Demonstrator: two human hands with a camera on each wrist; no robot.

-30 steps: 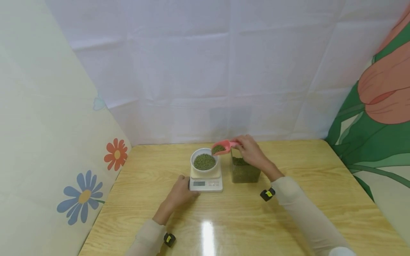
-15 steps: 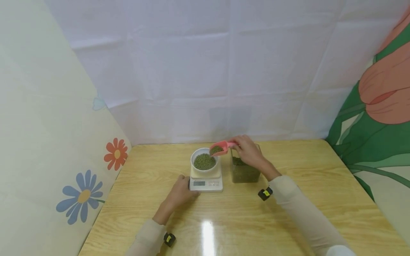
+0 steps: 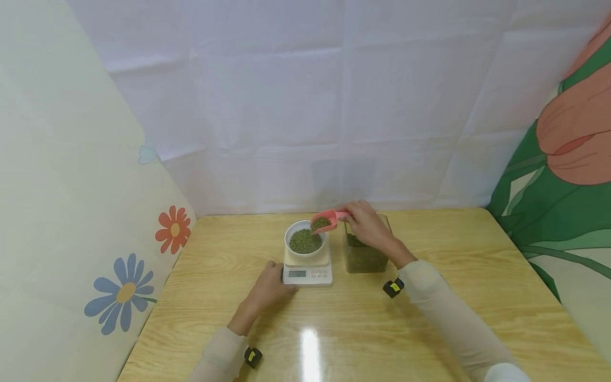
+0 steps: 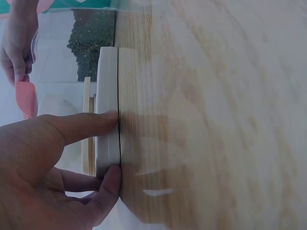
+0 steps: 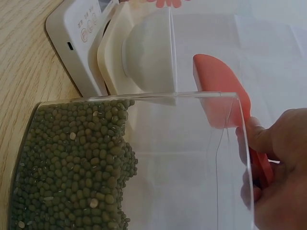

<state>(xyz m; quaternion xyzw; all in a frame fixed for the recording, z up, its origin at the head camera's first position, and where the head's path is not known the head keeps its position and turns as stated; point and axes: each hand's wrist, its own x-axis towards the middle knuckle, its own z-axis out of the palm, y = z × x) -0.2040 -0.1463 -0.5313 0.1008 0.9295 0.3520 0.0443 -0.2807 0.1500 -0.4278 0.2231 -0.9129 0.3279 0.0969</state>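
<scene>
A white bowl (image 3: pixel 288 248) of green mung beans (image 3: pixel 305 242) stands on a white kitchen scale (image 3: pixel 307 277) with a small display. My left hand (image 3: pixel 270 285) holds the scale at its front left corner; in the left wrist view the thumb (image 4: pixel 88 125) and curled fingers touch its side. My right hand (image 3: pixel 366 225) grips the handle of a pink scoop (image 3: pixel 332 225). Mung beans fill the scoop, whose front lies over the bowl's right rim, slightly tilted down. Below the right hand stands a clear container (image 3: pixel 366 261) partly filled with mung beans (image 5: pixel 81 163).
The wooden table (image 3: pixel 343 329) reaches back to a white cloth backdrop (image 3: pixel 267 106). A flower-printed panel (image 3: pixel 62 212) stands along the left side, and another with large painted leaves (image 3: pixel 563 212) along the right.
My right hand has moved the scoop a little to the left, farther over the bowl's rim. The left hand and the scale have stayed in place.
</scene>
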